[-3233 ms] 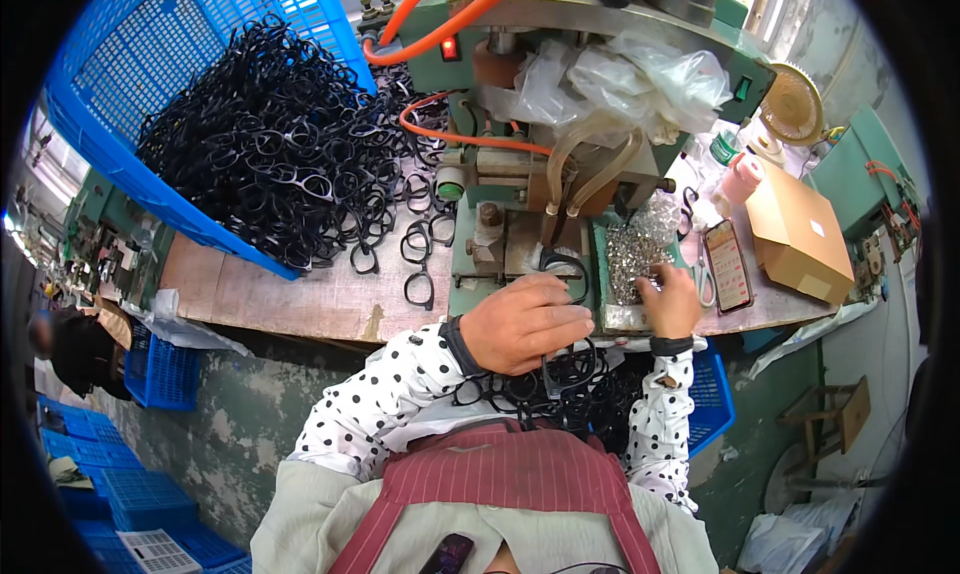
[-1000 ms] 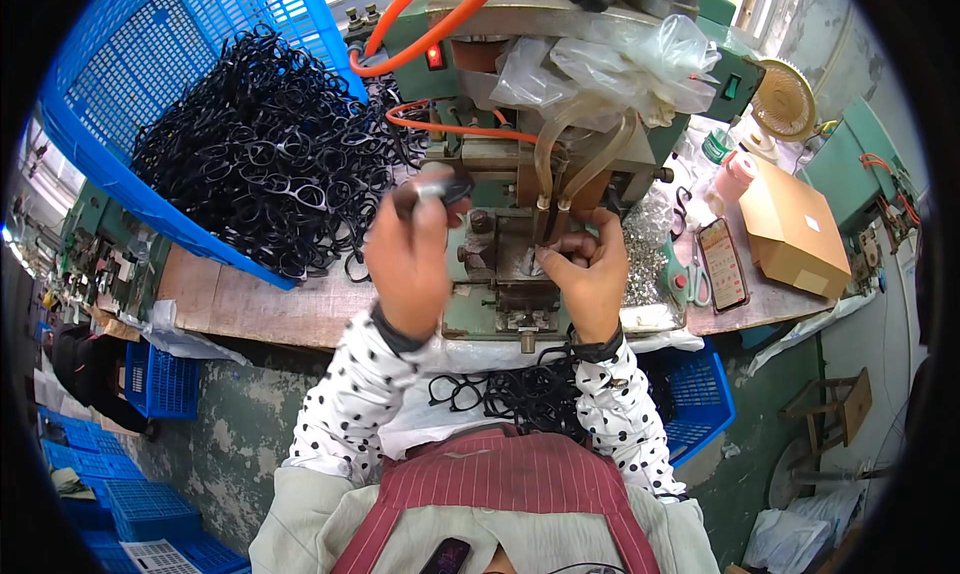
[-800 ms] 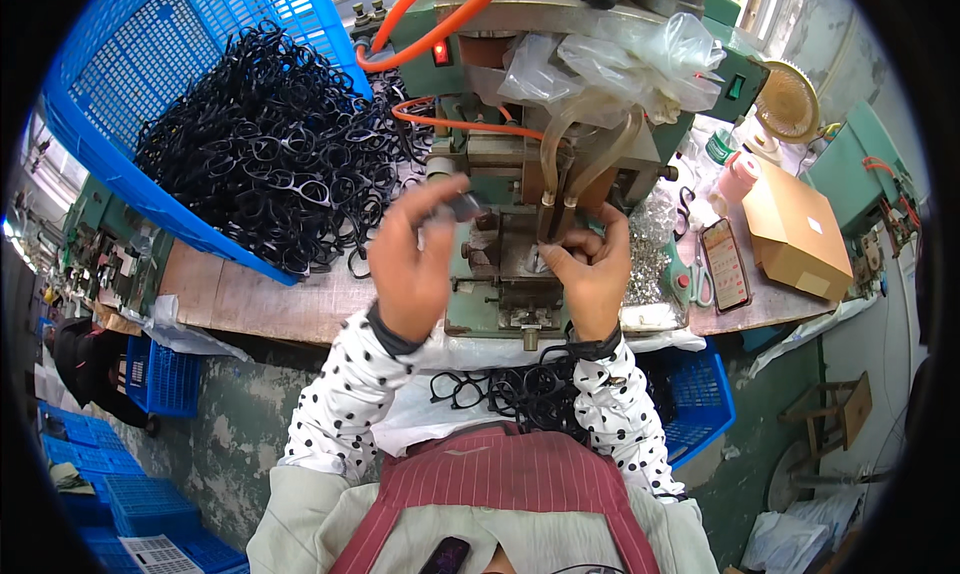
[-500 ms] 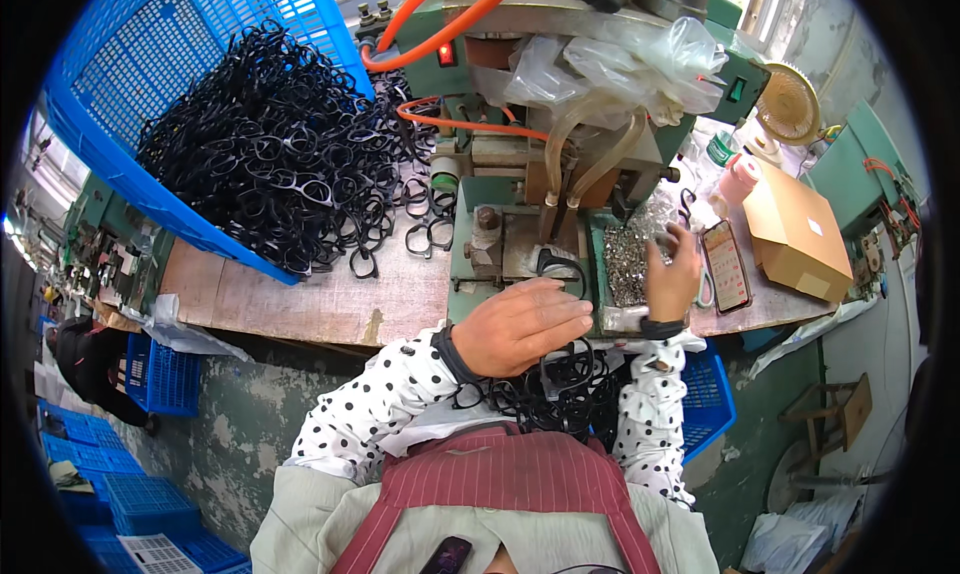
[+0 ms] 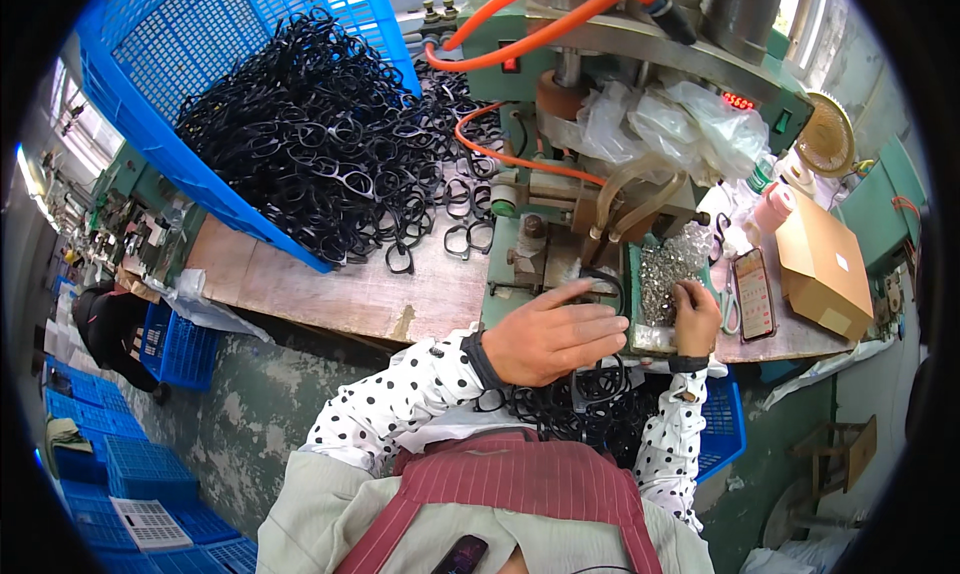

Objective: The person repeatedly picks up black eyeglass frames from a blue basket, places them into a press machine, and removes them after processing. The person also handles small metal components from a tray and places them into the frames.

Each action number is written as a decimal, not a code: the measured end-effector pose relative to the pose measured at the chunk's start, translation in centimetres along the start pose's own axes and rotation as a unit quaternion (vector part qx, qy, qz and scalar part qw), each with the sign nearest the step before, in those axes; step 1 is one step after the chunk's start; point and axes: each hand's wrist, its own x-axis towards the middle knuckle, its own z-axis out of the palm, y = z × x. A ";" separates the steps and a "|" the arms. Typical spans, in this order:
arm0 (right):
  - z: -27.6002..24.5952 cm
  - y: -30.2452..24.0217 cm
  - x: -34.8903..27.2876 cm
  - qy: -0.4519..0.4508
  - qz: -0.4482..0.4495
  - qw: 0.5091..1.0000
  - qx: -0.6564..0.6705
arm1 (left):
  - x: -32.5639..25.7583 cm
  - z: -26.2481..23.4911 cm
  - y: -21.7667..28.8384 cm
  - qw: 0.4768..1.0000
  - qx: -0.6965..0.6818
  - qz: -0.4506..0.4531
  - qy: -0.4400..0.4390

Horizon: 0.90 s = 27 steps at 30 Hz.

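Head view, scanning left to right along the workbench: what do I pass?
Blue crate of black eyeglass frames → left hand → tray of small metal parts with the right hand in it → phone → cardboard box.

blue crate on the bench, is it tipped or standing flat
Tipped. The blue crate leans on its side, open mouth toward the machine, and black eyeglass frames spill from it onto the wooden bench.

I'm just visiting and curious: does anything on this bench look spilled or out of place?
Yes: black eyeglass frames have spilled from the tipped blue crate onto the wooden bench, reaching the green machine.
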 end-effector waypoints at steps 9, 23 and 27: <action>-0.3 -2.3 -1.0 0.114 -0.145 0.974 -0.130 | -10.7 -1.8 -17.1 0.688 0.370 -0.620 -0.074; 0.2 0.3 -1.3 0.119 0.011 0.993 -0.009 | -15.1 -0.1 -16.2 0.810 0.304 -0.497 -0.075; 0.1 -0.4 -1.0 0.115 -0.030 0.989 -0.091 | -16.1 -1.4 -13.8 0.857 0.198 -0.463 -0.113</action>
